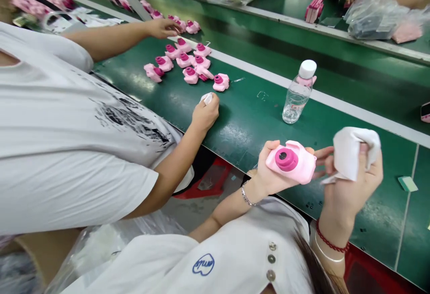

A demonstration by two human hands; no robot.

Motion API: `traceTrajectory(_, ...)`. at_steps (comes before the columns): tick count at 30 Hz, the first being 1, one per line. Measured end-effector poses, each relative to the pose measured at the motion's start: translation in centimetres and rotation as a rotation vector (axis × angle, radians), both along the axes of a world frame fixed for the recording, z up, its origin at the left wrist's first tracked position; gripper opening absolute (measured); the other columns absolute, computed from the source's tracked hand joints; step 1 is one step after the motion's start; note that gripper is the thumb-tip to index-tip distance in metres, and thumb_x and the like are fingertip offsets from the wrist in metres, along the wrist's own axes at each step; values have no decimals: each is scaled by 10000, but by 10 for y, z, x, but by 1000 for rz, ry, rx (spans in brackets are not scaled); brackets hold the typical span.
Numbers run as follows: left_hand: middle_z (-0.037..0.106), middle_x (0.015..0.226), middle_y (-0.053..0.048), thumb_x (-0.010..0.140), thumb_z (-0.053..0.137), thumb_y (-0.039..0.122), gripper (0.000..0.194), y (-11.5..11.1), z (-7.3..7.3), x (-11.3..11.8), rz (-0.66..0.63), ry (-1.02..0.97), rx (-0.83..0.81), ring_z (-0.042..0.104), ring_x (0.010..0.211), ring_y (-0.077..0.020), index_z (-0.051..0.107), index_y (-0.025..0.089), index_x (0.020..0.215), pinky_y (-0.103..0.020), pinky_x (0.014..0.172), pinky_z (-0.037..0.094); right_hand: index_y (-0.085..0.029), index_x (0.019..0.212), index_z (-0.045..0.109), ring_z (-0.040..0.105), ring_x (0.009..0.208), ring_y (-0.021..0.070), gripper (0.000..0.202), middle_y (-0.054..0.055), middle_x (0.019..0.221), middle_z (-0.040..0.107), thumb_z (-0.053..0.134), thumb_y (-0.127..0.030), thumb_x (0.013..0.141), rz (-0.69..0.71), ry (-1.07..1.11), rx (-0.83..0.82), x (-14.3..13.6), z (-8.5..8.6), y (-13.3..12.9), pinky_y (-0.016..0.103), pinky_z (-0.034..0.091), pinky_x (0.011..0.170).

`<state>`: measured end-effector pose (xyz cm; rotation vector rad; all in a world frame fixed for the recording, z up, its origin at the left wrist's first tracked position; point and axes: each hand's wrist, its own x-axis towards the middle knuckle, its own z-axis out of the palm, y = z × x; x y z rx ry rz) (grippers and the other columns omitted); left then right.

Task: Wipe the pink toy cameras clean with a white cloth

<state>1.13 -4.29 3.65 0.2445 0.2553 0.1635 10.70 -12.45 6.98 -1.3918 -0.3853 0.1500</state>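
Note:
A pink toy camera point(305, 162) with a darker magenta lens ring rests in my left hand point(264, 180), its lens facing up and my fingers wrapped around its edges. To the right of it, my right hand point(352, 193) is raised with a folded white cloth point(347, 155) gripped between thumb and fingers. The cloth is apart from the toy camera. Fingers of my right hand reach toward the camera's right end; whether they touch it I cannot tell.
A clear plastic bottle point(295, 99) with a white cap stands on the green bench point(242, 119). Several pink toy cameras point(190, 74) lie further left. A co-worker's hand point(205, 112) holds white cloth; their other hand point(164, 28) reaches across the belt. A small green-and-white block point(408, 184) lies right.

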Motion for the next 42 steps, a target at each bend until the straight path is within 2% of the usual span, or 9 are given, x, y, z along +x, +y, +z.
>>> traceTrajectory(3, 672, 1180, -180, 633, 680, 733, 707, 6, -10, -3, -38, -88, 265, 643, 1108, -389, 605, 163, 1046, -496, 888, 517, -226, 792, 615, 414, 463, 87, 354, -68, 606, 495, 799, -523, 735, 80, 239, 115, 11, 6, -12, 218, 287, 387)
traceTrajectory(6, 627, 1287, -135, 587, 864, 447, 842, 11, -16, -9, 37, -152, 752, 636, 1147, -320, 514, 232, 1323, -422, 905, 540, -213, 754, 648, 418, 443, 86, 387, -58, 587, 518, 856, -523, 656, 105, 261, 53, 18, 3, -22, 216, 277, 363)
traceTrajectory(8, 567, 1392, -112, 593, 839, 221, 1066, 13, -18, -12, 100, -167, 1099, 588, 1232, -278, 327, 302, 1525, -378, 982, 515, -199, 740, 661, 392, 406, 84, 377, -53, 567, 508, 832, -532, 695, 129, 213, 4, 19, -1, -26, 229, 245, 348)
traceTrajectory(12, 494, 1479, -131, 660, 693, 117, 1238, 15, -20, -15, 118, -237, 1508, 588, 1224, -250, -56, 312, 1627, -352, 984, 521, -194, 751, 675, 415, 428, 98, 324, -50, 555, 488, 732, -500, 841, 171, 42, -146, 13, -11, -28, 254, 277, 396)
traceTrajectory(16, 429, 1561, -164, 693, 623, 99, 1189, 21, -16, -16, 153, -257, 1732, 495, 1378, -304, -97, 244, 1628, -387, 1104, 443, -216, 865, 721, 551, 646, 119, 180, -15, 733, 600, 648, -362, 940, 157, -317, -254, 4, -15, -24, 253, 401, 553)
traceTrajectory(26, 506, 1427, -167, 816, 533, 168, 1070, 20, -1, -16, 164, -142, 1841, 508, 1273, -260, -196, 212, 1599, -392, 1026, 445, -200, 987, 692, 599, 767, 108, 184, 9, 878, 617, 671, -55, 875, 89, -1130, -249, -12, -25, -36, 230, 477, 678)
traceTrajectory(31, 512, 1395, -160, 873, 530, 301, 1000, 8, 7, -16, 202, -48, 1739, 522, 1258, -245, -132, 180, 1613, -371, 988, 448, -205, 985, 716, 620, 739, 129, 245, 25, 896, 655, 627, -16, 856, 302, -1030, -307, -14, -25, -59, 254, 479, 624)
traceTrajectory(38, 561, 1305, -63, 746, 383, 265, 925, 4, 28, -19, 238, 91, 1739, 534, 1232, -211, 95, 171, 1620, -443, 1045, 409, -274, 953, 771, 545, 673, 151, 287, 13, 807, 617, 702, -38, 806, -154, -874, -223, -6, -20, -58, 309, 393, 583)
traceTrajectory(42, 567, 1247, -43, 772, 447, 344, 873, 4, 33, -17, 209, 139, 1696, 539, 1193, -193, 216, 185, 1599, -424, 1041, 426, -281, 1059, 736, 572, 737, 140, 265, 1, 851, 604, 742, -118, 851, 109, -1028, -266, -15, -12, -40, 294, 420, 623)
